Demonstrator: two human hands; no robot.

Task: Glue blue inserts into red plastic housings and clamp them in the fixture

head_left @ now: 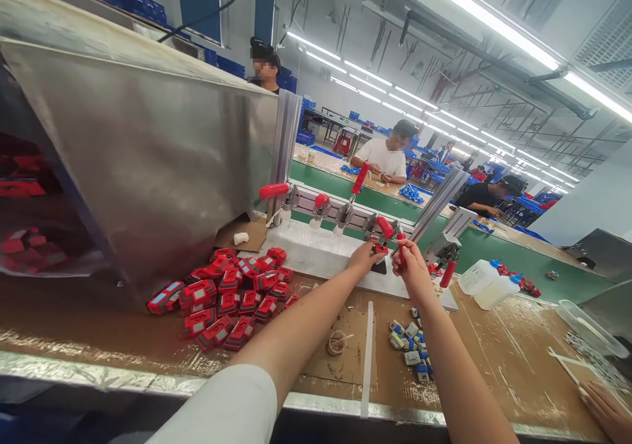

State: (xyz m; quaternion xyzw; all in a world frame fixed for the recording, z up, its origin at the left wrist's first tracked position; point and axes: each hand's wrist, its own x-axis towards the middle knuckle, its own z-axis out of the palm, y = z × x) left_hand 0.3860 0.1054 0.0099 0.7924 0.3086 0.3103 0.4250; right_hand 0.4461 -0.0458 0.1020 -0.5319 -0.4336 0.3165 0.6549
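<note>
- Left hand (363, 261): fingers at a red part (380, 249) on the pale fixture (306, 249); cannot tell how far the grip is closed.
- Right hand (413, 271): grip curled round a red handle (401, 251), just beside that part.
- Red housings (239, 292), pale patches, heaped on desk (494, 358); markings illegible.
- White bottle (478, 277): printed label, too small to read.

The piled casings (228, 301) are red and dark grey. The clamp handles (274, 192) are plain red, the small blocks (411, 358) blue and whitish, the bench top (494, 345) brown.
</note>
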